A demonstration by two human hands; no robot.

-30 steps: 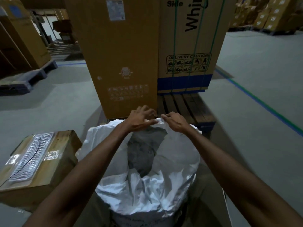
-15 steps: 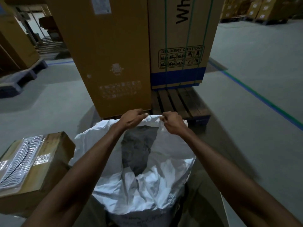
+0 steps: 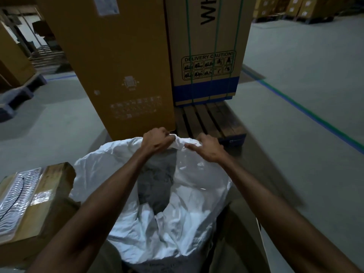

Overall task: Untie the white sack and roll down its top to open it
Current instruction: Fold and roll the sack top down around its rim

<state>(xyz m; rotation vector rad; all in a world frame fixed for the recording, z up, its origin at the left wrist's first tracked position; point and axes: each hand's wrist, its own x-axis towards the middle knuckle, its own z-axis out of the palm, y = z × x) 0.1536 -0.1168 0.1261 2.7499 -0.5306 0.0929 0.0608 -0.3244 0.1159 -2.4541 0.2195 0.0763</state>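
Note:
The white sack (image 3: 189, 229) stands on the floor right below me, its mouth wide open and its top folded outward around the rim. Dark grey contents (image 3: 155, 186) show inside. Both hands are at the far rim. My left hand (image 3: 156, 141) grips a bunched fold of the white edge, fingers curled over it. My right hand (image 3: 208, 147) grips the rim just to the right, thumb stretched along the fabric toward the left hand. No tie is visible.
A tall brown carton (image 3: 118, 66) and a strapped appliance carton (image 3: 206, 50) stand on a wooden pallet (image 3: 210, 121) just beyond the sack. A smaller box with bubble wrap (image 3: 33, 205) sits at the left. Grey floor with a blue-green line (image 3: 307, 109) stretches right.
Both hands have curled tighter over the far rim and pressed it down and outward. The view has tilted down and drawn closer to the sack.

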